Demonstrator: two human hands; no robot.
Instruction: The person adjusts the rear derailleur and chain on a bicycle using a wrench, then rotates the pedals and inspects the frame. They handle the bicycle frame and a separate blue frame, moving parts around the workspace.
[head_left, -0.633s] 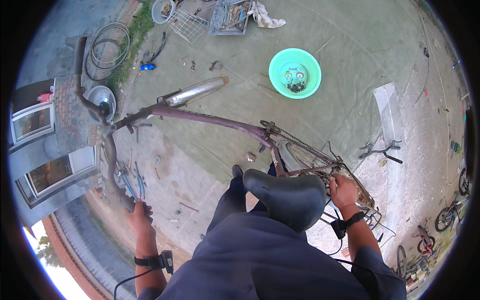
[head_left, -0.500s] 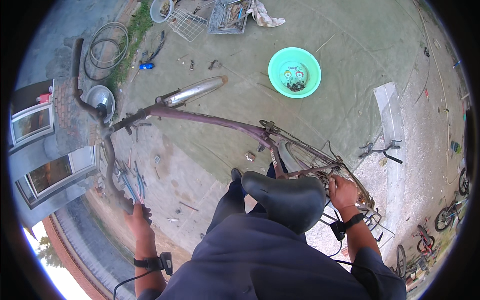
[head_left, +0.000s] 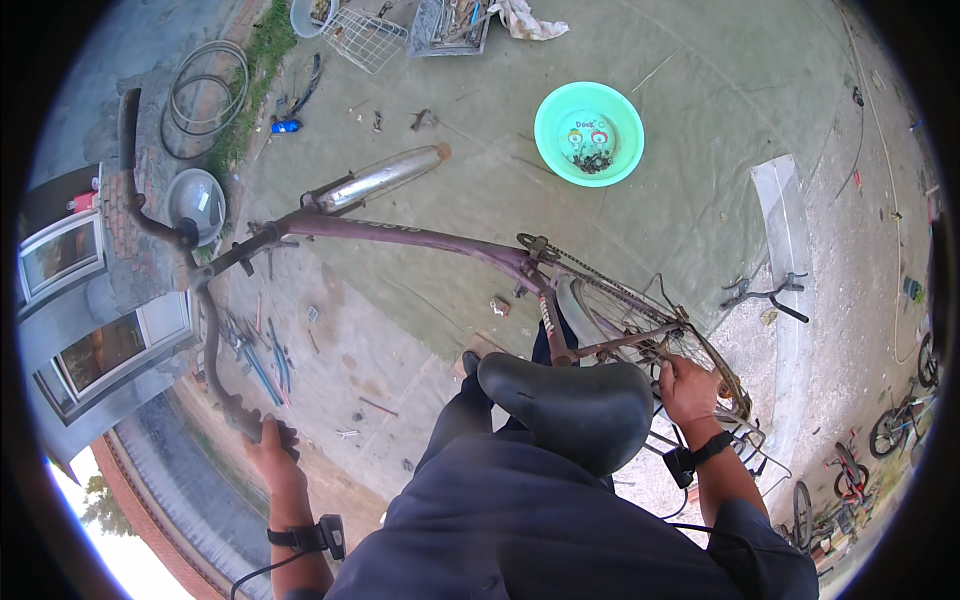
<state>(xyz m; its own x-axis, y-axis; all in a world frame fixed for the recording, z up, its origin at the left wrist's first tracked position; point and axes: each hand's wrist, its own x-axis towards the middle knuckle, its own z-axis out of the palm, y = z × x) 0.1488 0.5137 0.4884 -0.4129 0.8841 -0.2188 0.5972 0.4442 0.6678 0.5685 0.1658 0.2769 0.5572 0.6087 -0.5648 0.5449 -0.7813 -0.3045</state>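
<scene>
A purple-brown bicycle frame [head_left: 420, 236] stretches across in front of me, with its handlebar [head_left: 212, 350] at the left. My left hand [head_left: 277, 465] is closed around the handlebar's near black grip. Close to my body is the black saddle [head_left: 575, 405]. My right hand [head_left: 688, 392] is curled with its fingers closed, just right of the saddle beside the rear wheel [head_left: 625, 320]. What its fingers hold is hidden. A chain [head_left: 590, 275] runs along the far side of the wheel. By the frame's front end is a silver mudguard [head_left: 385, 180]; no front wheel shows there.
A green basin [head_left: 622, 125] holding small dark parts stands ahead on the ground. Tools [head_left: 262, 365] lie below the handlebar. A tray of tools [head_left: 445, 45] and a wire basket [head_left: 365, 38] are far ahead; a loose handlebar [head_left: 770, 293] lies at right.
The handlebar end has shifted a little leftward, and my left hand has come slightly nearer with the grip. My right hand stays beside the rear wheel.
</scene>
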